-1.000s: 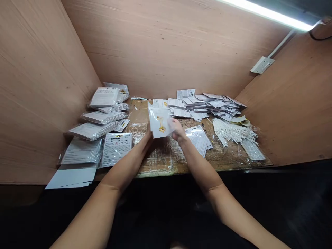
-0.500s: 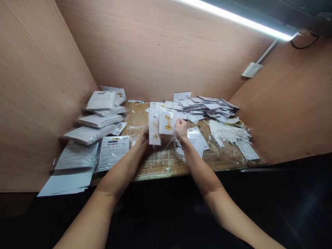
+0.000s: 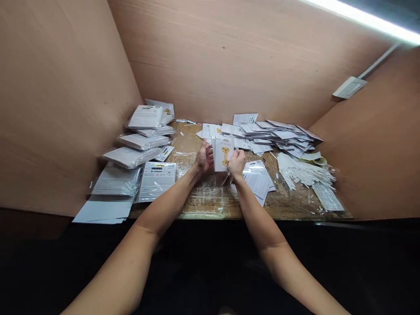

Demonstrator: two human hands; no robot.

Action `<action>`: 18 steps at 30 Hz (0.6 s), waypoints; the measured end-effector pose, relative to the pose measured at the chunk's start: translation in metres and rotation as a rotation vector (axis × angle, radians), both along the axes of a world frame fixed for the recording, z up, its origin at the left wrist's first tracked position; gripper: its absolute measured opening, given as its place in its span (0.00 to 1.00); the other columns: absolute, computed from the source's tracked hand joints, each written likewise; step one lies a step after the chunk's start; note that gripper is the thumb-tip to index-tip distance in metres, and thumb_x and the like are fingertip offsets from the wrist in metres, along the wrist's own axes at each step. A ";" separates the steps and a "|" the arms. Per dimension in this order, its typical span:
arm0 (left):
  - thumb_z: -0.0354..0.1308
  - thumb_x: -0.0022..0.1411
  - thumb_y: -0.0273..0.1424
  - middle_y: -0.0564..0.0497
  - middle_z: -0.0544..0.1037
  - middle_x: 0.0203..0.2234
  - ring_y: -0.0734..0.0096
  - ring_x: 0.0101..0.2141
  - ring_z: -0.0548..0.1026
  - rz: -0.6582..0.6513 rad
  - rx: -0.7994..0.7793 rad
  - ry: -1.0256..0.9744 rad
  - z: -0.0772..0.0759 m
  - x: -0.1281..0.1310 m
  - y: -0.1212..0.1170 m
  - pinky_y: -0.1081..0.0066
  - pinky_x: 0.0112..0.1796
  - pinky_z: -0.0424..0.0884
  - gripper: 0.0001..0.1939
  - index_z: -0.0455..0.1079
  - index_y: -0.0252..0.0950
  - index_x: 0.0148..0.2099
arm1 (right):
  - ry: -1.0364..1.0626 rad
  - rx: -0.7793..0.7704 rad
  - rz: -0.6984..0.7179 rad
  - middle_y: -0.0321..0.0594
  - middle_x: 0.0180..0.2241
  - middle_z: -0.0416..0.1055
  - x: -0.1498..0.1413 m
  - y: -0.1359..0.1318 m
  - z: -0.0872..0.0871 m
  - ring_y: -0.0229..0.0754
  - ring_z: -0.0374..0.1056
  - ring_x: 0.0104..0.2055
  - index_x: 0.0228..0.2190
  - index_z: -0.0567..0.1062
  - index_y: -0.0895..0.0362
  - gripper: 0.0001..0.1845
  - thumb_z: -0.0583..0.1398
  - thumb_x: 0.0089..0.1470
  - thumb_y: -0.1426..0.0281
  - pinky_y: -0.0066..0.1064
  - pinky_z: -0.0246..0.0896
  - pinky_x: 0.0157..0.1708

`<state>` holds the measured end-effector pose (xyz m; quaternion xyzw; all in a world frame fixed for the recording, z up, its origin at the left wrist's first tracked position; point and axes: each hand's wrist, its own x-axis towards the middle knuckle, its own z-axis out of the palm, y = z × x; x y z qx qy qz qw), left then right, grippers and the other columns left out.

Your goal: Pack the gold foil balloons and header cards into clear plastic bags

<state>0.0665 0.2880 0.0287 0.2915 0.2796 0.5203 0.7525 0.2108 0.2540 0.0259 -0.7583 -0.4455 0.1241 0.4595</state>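
On the tabletop [image 3: 210, 205], right hand [image 3: 236, 164] clamped on a gold-letter packet [image 3: 223, 153]; left hand [image 3: 204, 158] at its edge, grip hard to tell; stacked packets [image 3: 144, 144] at 10 o'clock.

1 head view, facing forward, down onto workbench [image 3: 203, 211].

White packet [image 3: 222, 153], gold letter I on its front, upright, held between left hand [image 3: 204, 158] and right hand [image 3: 236, 163]

A workshop booth, with plywood walls [image 3: 229, 65], a strip light [image 3: 367, 15] and a bench [image 3: 210, 205] stacked with packets [image 3: 144, 117].
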 end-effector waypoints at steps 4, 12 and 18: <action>0.82 0.41 0.36 0.44 0.85 0.35 0.57 0.35 0.84 -0.031 0.088 0.121 -0.004 0.020 -0.009 0.62 0.38 0.81 0.29 0.77 0.34 0.45 | -0.053 0.027 0.057 0.53 0.45 0.80 0.023 0.003 0.017 0.53 0.75 0.48 0.43 0.75 0.56 0.17 0.49 0.67 0.64 0.40 0.66 0.50; 0.69 0.62 0.36 0.46 0.82 0.53 0.57 0.58 0.79 1.166 0.285 0.021 0.045 -0.051 0.027 0.61 0.58 0.77 0.25 0.71 0.39 0.60 | -0.415 -0.189 0.147 0.62 0.43 0.79 0.044 -0.005 0.020 0.59 0.76 0.47 0.51 0.78 0.63 0.19 0.50 0.68 0.71 0.45 0.66 0.50; 0.69 0.64 0.34 0.45 0.82 0.50 0.54 0.57 0.79 1.100 0.432 0.071 0.075 -0.055 -0.008 0.57 0.59 0.77 0.20 0.74 0.38 0.56 | -0.623 -0.085 0.448 0.67 0.63 0.69 -0.022 0.022 0.041 0.69 0.62 0.64 0.62 0.72 0.60 0.29 0.62 0.63 0.64 0.63 0.56 0.62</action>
